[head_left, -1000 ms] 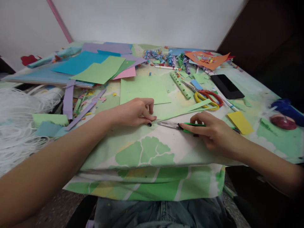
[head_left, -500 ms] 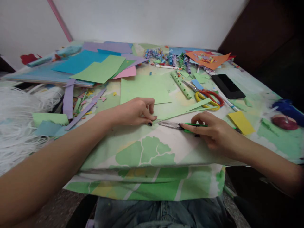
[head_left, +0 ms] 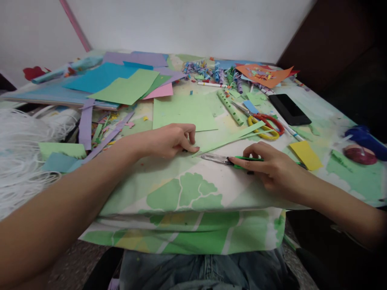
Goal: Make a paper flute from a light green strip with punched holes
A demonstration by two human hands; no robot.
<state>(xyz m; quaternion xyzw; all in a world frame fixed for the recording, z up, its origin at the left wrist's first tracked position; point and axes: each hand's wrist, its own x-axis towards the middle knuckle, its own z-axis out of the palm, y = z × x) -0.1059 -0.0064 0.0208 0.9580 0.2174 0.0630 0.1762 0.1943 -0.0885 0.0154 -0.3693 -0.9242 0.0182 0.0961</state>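
My left hand pinches the left end of a narrow light green paper strip, which slants up to the right. In my right hand is a green-handled utility knife, its blade pointing left with the tip close to my left fingertips and the strip's end. Behind my left hand lies a light green sheet. Scissors with red and yellow handles rest beyond the strip's right end, beside a rolled green paper tube with holes.
Coloured sheets are stacked at the back left, above purple strips and paper scraps. White cord is heaped at the left edge. A black phone, a yellow paper piece and a blue object lie right.
The strip's right end has shifted slightly left and up, and its loose ends have spread apart. My left fingers have drawn in a little; the right hand and knife look nearly unmoved.
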